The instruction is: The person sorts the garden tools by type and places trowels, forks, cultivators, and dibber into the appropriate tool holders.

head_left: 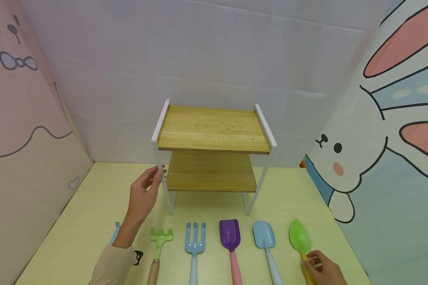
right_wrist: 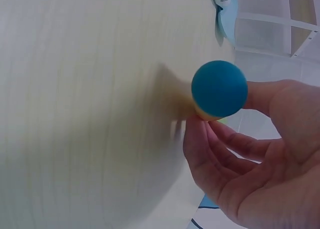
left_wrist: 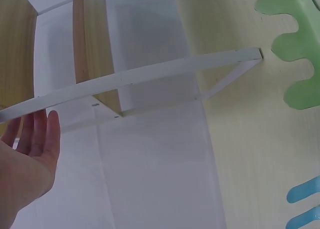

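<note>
A two-tier wooden shelf [head_left: 214, 128] with white metal side frames stands at the back of the table. My left hand [head_left: 144, 194] holds the front upright of its left frame [left_wrist: 150, 73], the thumb on the near side and the fingertips past it. At the lower right, my right hand [head_left: 326, 270] pinches the yellow handle of a green toy trowel [head_left: 300, 235]. In the right wrist view the handle's round blue end [right_wrist: 219, 89] faces the camera, between the thumb and fingers of the right hand [right_wrist: 265, 154].
In a row before the shelf lie a green hand rake [head_left: 161, 237], a light-blue garden fork [head_left: 195, 241], a purple shovel [head_left: 230, 235] with a pink handle and a light-blue shovel [head_left: 264, 234]. My left forearm partly hides another blue piece [head_left: 115, 231]. Fabric walls [head_left: 214, 51] surround the table.
</note>
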Demonstrator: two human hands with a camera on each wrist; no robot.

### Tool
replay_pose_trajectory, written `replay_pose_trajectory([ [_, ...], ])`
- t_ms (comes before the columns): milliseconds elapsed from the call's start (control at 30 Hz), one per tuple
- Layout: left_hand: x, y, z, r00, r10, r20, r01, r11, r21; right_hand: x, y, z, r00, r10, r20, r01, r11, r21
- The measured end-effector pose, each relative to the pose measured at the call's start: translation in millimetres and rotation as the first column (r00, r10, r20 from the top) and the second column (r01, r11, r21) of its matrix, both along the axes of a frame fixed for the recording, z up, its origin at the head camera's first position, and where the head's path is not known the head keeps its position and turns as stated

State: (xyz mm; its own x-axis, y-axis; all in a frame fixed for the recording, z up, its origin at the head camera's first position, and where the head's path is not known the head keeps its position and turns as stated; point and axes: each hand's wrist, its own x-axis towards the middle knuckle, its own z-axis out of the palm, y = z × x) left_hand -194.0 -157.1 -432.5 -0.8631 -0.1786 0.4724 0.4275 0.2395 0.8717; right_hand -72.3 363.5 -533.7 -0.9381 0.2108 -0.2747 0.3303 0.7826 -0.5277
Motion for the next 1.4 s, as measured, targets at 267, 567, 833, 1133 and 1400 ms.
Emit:
replay_pose_trajectory([
  [267, -0.1, 5.6, 0.3, 0.999, -0.026, -0.025, 0.026, 0.999, 0.035, 1.1, 0.1, 1.0, 0.999, -0.017, 0.035, 0.017, 1.000, -0.007],
  [567, -1.3, 7.9, -2.9, 0.997, -0.029, -0.077, 0.037, 0.995, 0.098, -3.6, 5.1, 1.5, 0.989, -0.048, 0.137, 0.057, 0.996, -0.066],
  [833, -2.8, 7.6, -3.4, 0.997, -0.019, -0.072, 0.026, 0.994, 0.108, -5.7, 6.3, -2.2, 0.978, -0.103, 0.181, 0.133, 0.977, -0.164],
  [1133, -5.0, 5.5, -4.0, 1.000, -0.014, -0.024, 0.017, 0.991, 0.136, -7.5, 15.4, -5.0, 0.952, -0.117, 0.282, 0.196, 0.943, -0.270],
  [1400, -4.2, 7.9, -4.2, 1.000, -0.002, -0.014, 0.004, 0.987, 0.162, -5.5, 18.8, -1.4, 0.931, -0.118, 0.345, 0.240, 0.911, -0.335],
])
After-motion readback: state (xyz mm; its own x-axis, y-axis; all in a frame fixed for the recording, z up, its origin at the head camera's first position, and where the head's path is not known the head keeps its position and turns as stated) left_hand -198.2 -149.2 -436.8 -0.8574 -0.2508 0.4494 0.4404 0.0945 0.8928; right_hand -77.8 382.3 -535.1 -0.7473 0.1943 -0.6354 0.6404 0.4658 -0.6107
